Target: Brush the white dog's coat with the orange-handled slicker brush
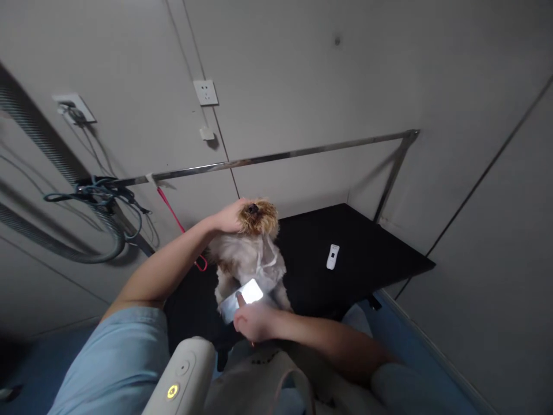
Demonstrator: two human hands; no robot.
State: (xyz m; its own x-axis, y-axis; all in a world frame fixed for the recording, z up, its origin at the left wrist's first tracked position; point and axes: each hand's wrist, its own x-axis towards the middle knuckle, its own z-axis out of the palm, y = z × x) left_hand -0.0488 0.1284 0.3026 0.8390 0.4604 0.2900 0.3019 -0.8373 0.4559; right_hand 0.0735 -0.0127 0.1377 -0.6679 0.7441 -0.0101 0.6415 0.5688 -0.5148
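A dog (242, 251) sits mid-frame on a black table (363, 245). The left hand (228, 218) lies against its head, apparently steadying it, nose raised; hidden fingers mean I cannot tell its grip. Lower centre, the right hand (256, 321) holds a phone (254, 292), glowing screen upward, presumably for viewing.

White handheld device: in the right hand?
No, the white handheld device lies on the black tabletop, apart from the right hand.

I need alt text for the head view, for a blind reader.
A dog is on a black table, its raised head against a person's left hand; the right hand touches a glowing, phone-like screen.
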